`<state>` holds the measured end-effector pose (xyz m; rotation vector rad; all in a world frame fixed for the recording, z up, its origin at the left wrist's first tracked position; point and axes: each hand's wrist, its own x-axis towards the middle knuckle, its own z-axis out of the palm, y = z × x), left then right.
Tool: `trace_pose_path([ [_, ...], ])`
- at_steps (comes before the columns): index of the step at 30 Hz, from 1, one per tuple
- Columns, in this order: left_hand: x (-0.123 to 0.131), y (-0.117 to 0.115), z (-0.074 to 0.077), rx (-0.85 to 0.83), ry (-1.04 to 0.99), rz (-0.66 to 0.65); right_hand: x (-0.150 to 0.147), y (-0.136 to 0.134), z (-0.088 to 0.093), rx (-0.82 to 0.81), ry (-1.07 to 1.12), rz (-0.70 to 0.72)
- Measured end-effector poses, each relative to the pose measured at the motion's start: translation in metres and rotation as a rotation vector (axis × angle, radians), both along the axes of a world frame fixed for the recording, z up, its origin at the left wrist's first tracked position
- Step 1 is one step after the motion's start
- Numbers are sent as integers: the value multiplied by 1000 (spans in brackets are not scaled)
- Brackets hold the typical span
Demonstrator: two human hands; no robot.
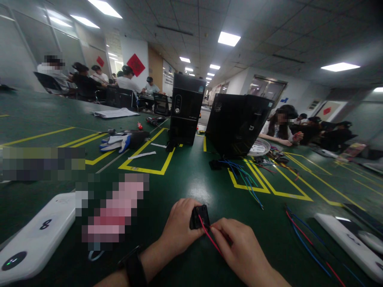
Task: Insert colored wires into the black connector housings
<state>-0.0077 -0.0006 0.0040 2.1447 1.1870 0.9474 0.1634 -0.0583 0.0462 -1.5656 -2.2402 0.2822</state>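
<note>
Head camera view: we look down at two bare hands over the near middle of a green bench marked out with yellow tape. Our left hand is clamped around a small black block, lifted just off the near side of the bench as far as we can judge. A red wire runs from the face of the block down towards our right hand, whose thumb and fingers are drawn together at the block's right edge; what lies between them is too small to tell.

As for progress, we judge that the red wire is already at the block, though we cannot tell whether it is fixed there. We see no other wire clearly joined to it. A bundle of loose red and blue wires lies apart on the near right. Farther off, blue and green wires lie loose before the right-hand black computer case. Work gloves lie to the far left, beyond our reach for now.
</note>
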Motion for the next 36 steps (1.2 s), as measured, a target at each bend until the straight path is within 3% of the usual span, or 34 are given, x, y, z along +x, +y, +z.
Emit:
trace_pose_path([
  [8, 1, 1, -1, 1, 12, 13, 1, 1, -4, 73, -65, 149],
  [13, 1, 0, 0, -5, 12, 10, 5, 1, -1, 56, -159, 94],
  [19, 1, -1, 2, 14, 12, 14, 4, 1, -5, 177, -65, 65],
  [23, 1, -1, 0, 7, 11, 11, 3, 2, -7, 214, -52, 125],
  [29, 1, 1, -1, -3, 18, 15, 7, 5, 5, 169, -205, 245],
  [36, 0, 0, 1, 1, 15, 4, 7, 4, -2, 181, -134, 154],
])
